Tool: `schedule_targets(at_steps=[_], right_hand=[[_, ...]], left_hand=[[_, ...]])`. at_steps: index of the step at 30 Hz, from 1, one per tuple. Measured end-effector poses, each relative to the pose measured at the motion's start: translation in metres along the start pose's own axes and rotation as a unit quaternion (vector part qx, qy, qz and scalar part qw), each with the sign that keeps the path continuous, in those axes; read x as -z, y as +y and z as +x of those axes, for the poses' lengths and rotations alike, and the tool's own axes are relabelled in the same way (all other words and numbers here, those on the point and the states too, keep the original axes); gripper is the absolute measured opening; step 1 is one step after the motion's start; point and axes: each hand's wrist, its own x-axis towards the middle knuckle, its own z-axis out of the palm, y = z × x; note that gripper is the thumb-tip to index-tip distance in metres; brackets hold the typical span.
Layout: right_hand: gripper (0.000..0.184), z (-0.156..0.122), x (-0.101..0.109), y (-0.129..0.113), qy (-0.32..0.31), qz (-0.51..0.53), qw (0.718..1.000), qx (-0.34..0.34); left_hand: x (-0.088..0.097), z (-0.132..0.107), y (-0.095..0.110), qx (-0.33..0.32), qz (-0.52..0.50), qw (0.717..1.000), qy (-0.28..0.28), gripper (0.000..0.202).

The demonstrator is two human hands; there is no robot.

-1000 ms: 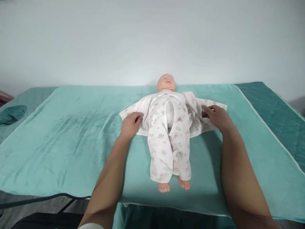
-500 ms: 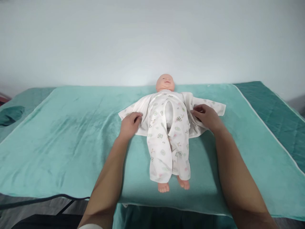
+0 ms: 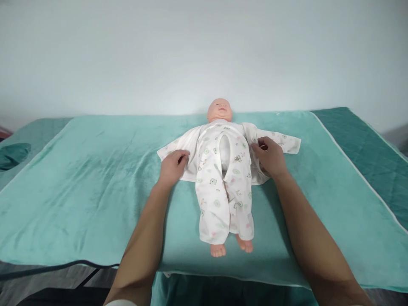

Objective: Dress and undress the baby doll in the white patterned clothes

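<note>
A baby doll [image 3: 219, 109] lies on its back on a teal towel [image 3: 95, 178], head toward the wall. It wears white printed trousers [image 3: 223, 191], and a white printed jacket [image 3: 283, 142] lies spread open under it. My left hand [image 3: 172, 166] rests on the jacket's left flap, fingers curled onto the cloth. My right hand [image 3: 269, 156] lies on the right flap beside the doll's waist, fingers bent and pinching the fabric. The doll's bare feet [image 3: 231, 247] point toward me.
The towel covers a table with a darker quilted green cover [image 3: 366, 144] showing at the right. A dark green bundle [image 3: 12, 154] sits at the far left. A plain pale wall stands behind. A dark cable [image 3: 47, 267] runs along the near left edge.
My right hand has slid left along the right flap, from near the sleeve toward the doll's waist. My left hand has stayed on the left flap.
</note>
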Motion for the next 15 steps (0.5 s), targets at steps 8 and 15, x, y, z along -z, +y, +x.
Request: schedule_targets(at_steps=[8,15], right_hand=[[0.021,0.021,0.032,0.034,0.120,0.004,0.991,-0.066],[0.025,0.014,0.042,0.021,0.185,-0.101,0.975,0.075]], left_hand=[[0.000,0.000,0.000,0.002,-0.001,1.000,-0.002,0.025],[-0.001,0.000,0.003,-0.024,-0.008,0.999,0.019,0.026]])
